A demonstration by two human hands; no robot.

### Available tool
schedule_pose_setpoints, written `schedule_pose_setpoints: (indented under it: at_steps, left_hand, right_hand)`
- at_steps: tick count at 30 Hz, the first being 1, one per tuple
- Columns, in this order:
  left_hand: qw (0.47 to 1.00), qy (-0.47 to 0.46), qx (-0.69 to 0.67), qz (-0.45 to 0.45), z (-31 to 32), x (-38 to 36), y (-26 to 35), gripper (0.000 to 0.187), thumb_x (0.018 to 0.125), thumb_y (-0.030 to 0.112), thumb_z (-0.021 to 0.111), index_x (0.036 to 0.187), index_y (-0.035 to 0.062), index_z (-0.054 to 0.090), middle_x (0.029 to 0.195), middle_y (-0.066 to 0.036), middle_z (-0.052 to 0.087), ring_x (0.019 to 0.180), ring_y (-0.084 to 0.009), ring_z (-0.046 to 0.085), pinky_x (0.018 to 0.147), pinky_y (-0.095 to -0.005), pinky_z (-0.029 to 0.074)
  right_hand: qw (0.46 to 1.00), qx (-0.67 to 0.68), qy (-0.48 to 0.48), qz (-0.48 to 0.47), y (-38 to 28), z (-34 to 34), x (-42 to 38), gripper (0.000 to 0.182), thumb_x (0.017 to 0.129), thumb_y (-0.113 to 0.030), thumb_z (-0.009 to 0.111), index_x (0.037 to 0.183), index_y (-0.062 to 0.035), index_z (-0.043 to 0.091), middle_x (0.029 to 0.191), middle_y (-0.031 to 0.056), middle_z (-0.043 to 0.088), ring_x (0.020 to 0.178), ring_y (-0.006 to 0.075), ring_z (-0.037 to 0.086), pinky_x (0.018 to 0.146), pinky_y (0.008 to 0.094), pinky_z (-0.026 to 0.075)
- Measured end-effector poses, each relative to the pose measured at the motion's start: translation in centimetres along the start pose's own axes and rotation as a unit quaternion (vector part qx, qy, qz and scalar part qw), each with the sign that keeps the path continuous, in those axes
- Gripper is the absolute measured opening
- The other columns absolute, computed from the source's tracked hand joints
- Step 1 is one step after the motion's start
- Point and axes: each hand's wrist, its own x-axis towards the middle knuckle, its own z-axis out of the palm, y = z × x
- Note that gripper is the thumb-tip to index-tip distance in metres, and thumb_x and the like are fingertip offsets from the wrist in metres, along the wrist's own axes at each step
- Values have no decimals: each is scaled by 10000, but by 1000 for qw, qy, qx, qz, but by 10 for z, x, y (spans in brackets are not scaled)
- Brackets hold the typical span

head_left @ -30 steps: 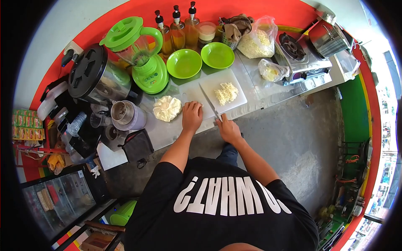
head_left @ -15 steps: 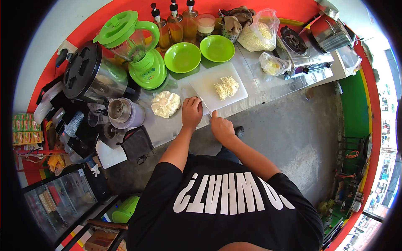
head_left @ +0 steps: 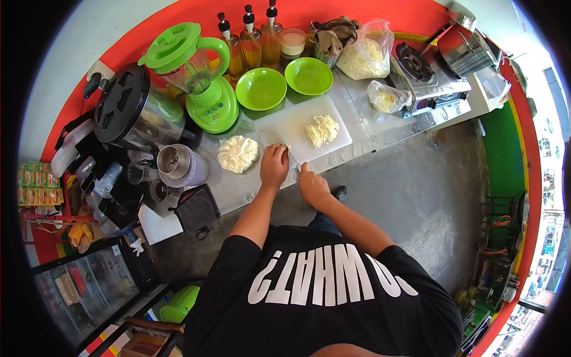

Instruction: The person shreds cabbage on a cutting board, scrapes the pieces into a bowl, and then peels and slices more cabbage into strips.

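Note:
My right hand [head_left: 313,185] is closed around the handle of a knife [head_left: 293,157], whose thin blade points away from me over the near left part of the white cutting board [head_left: 333,147]. Beside the blade, my left hand [head_left: 275,165] has its fingers curled together at the board's left edge. Whatever lies under those fingertips is too small and hidden to name. A heap of pale, fine shreds [head_left: 322,131] rests on the board's right half. Left of my left hand sits a round, pale, lobed piece [head_left: 238,154], cabbage-like in look, on the metal counter.
Two green bowls [head_left: 260,89] stand behind the board, with a green blender [head_left: 212,107] to their left and pump bottles [head_left: 251,40] behind. Rightward are a bag of pale shreds [head_left: 363,56], a smaller bag [head_left: 388,97] and a stove [head_left: 437,89]. A grey-lilac container [head_left: 191,168] stands left.
The view has shifted slightly, so the counter sits a little lower. Both hands stay at nearly the same spot by the board, with the knife blade tilted a little differently.

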Motion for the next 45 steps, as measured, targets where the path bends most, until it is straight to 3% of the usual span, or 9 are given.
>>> schedule_pose_setpoints:
  at_steps: [4,17,19,32,34,38,40,45]
  left_hand:
    - [1000,-3,-2,-2,-1,-1,1,86,854,30,666,937,30,644,989,-102,661,956,-330,621,827,-421,516]
    - [999,-9,-33,-17,1,-4,-3,105,863,13,663,954,6,611,1001,-148,666,985,-370,614,847,-443,498]
    - [999,-9,-39,-10,0,-3,-2,97,870,10,657,955,4,612,1005,-147,667,987,-371,615,849,-443,499]
    - [999,-7,-41,-6,-2,-1,-2,93,856,14,653,946,25,635,1001,-126,680,960,-355,629,833,-438,517]
    - [999,-7,-36,-14,-2,-1,-1,98,851,14,656,946,24,634,1003,-123,680,964,-353,629,836,-436,519]
    - [999,-12,-24,-17,-2,-1,1,96,848,16,659,941,22,632,1001,-119,680,967,-349,629,833,-436,519]
    - [999,-15,-26,-28,-2,-1,0,96,846,19,660,937,19,629,1001,-115,680,969,-346,628,831,-437,518]
    - [999,-9,-39,-15,-2,-1,0,102,840,18,661,935,18,626,1001,-113,680,968,-344,629,826,-436,519]
  right_hand:
    - [999,32,-5,1,0,0,16,220,967,-82,466,1154,31,436,913,310,710,893,480,714,795,527,579]
    - [999,43,-22,19,-9,-5,16,218,965,-71,473,1153,31,433,956,311,709,932,480,707,833,537,566]
    - [1000,4,-6,-12,-8,-12,22,238,982,-89,460,1180,42,453,924,270,728,873,432,738,779,500,599]
    - [1000,19,-22,7,-4,-9,26,263,976,-84,474,1203,40,428,980,300,713,944,453,717,826,514,576]
    - [1000,-20,-13,-11,-4,-8,21,258,972,-91,507,1189,32,444,929,241,736,878,392,747,762,467,606]
    - [1000,13,-7,16,-7,7,16,259,965,-85,521,1184,31,445,932,241,735,880,387,749,762,464,607]
    - [999,42,-8,31,-10,3,22,255,952,-59,521,1175,28,434,968,282,723,933,446,723,810,515,579]
    - [999,1,-37,-7,-10,-20,24,217,968,-86,495,1151,14,434,961,283,723,925,446,726,797,511,585]
